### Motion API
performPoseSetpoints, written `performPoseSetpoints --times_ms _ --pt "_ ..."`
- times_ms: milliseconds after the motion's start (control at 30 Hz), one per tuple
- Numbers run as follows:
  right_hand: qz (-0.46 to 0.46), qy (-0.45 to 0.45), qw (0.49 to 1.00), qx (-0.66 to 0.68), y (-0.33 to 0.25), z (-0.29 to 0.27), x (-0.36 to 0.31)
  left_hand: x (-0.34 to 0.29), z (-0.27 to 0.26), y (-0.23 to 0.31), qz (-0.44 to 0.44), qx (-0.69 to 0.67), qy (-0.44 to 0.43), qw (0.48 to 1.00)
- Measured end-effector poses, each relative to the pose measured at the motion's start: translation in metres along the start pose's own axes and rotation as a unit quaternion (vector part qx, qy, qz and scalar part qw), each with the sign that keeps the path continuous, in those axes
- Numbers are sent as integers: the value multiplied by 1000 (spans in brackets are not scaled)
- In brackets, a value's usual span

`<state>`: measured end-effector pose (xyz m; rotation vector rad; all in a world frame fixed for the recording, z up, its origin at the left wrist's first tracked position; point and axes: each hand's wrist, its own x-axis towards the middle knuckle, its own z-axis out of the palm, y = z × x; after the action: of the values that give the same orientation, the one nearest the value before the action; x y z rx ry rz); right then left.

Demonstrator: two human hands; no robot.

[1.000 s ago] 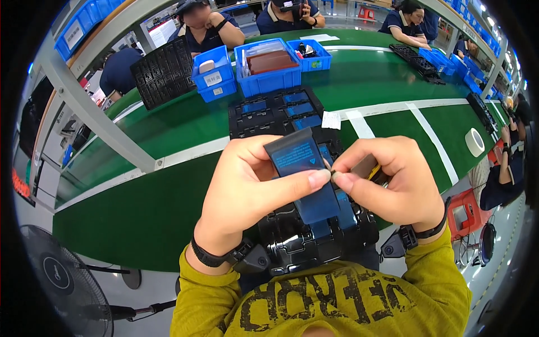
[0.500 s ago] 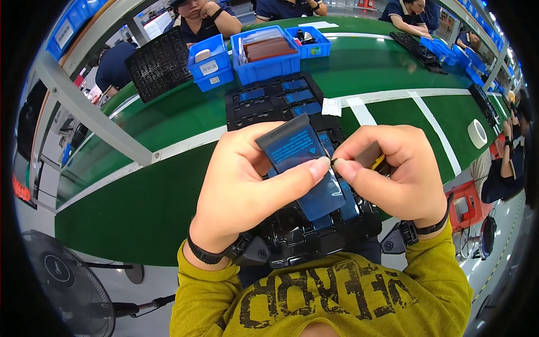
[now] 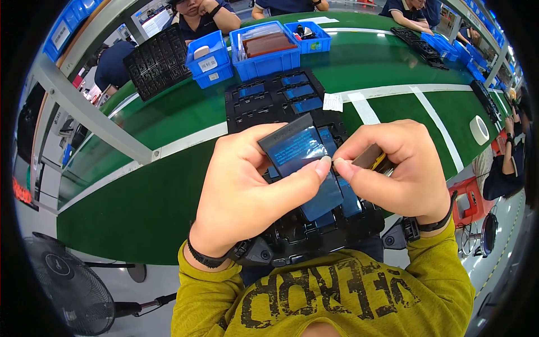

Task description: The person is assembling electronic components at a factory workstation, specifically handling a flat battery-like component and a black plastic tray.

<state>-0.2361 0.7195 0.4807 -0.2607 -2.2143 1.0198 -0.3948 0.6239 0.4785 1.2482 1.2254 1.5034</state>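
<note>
My left hand [image 3: 250, 188] is closed on a flat battery [image 3: 296, 147] with a blue film face and a dark top strip. Its thumb presses on the battery's right edge, and the battery is tilted. The thumb and fingertips of my right hand [image 3: 401, 171] pinch a tiny dark bit at that same edge, mostly hidden by the fingers. Tucked in the curled right fingers is a small flat grey-brown piece [image 3: 368, 155] with a yellow edge. Beneath both hands lies a black moulded tray [image 3: 241, 118] with several blue-faced batteries [image 3: 307, 105] in its pockets.
Blue bins [image 3: 266, 67] stand beyond the tray, one holding reddish-brown sheets. Another black tray [image 3: 157, 62] leans at the far left. A tape roll [image 3: 479, 130] sits on the green table [image 3: 140, 208] to the right. A grey post [image 3: 101, 112] rises at left, near a fan [image 3: 67, 281]. People sit across the table.
The battery has tilted slightly in my left hand, so the glare on its film has shifted up towards the thumb. Both hands keep their grip in nearly the same place.
</note>
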Motion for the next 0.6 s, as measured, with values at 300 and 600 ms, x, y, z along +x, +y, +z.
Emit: performPoseSetpoints --times_ms 300,600 --pt "-13 18 1000 2 4 4 -1 2 -1 -2 -22 2 27 999" --pt "11 9 1000 -7 3 4 -2 0 1 -3 9 18 26 999"
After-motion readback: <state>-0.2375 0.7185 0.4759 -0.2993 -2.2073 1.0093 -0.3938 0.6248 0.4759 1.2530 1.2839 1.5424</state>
